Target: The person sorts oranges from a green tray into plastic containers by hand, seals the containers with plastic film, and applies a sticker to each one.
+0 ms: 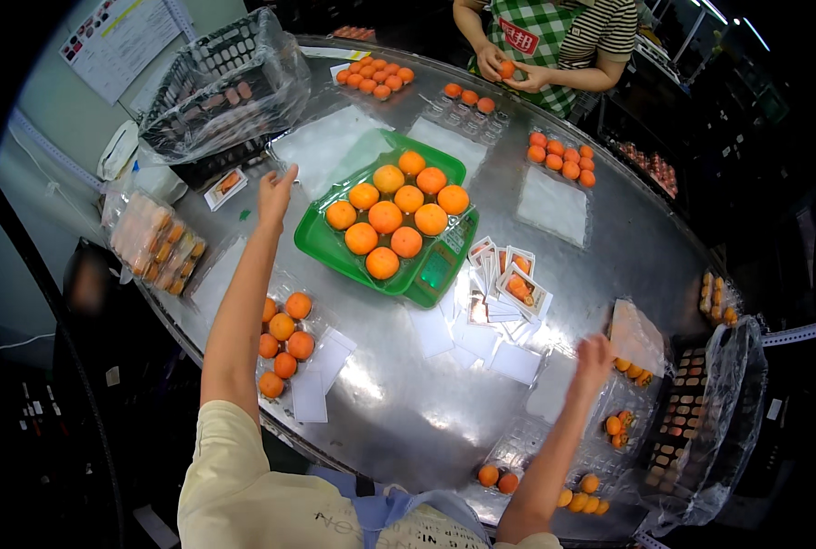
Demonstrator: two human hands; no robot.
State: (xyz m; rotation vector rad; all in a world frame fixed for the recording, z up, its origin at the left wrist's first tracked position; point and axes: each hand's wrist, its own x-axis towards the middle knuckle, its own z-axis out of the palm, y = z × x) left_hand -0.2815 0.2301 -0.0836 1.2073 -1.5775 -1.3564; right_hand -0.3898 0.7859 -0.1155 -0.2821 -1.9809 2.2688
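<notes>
Stretched forward past the green scale, my left hand [277, 194] has its fingers apart beside the clear plastic lid [321, 145]; contact with the lid cannot be made out. My right hand [594, 360] is smeared by motion over the table's right side, near a lidded pack [638, 331] of orange fruit. Between my arms a clear tray of persimmons [385, 217] rests on the green weighing scale [309, 233], whose lit display faces the lower right. Several picture cards [523, 289] lie in a loose pile right of the scale.
Across the metal table [371, 384], a co-worker in a green checked apron [540, 46] holds a fruit. Fruit trays stand at the left [284, 343], back [376, 77] and right [563, 160]. Plastic-lined crates flank the table at left [216, 101] and right [691, 412]. Stacked packs [156, 240] sit left.
</notes>
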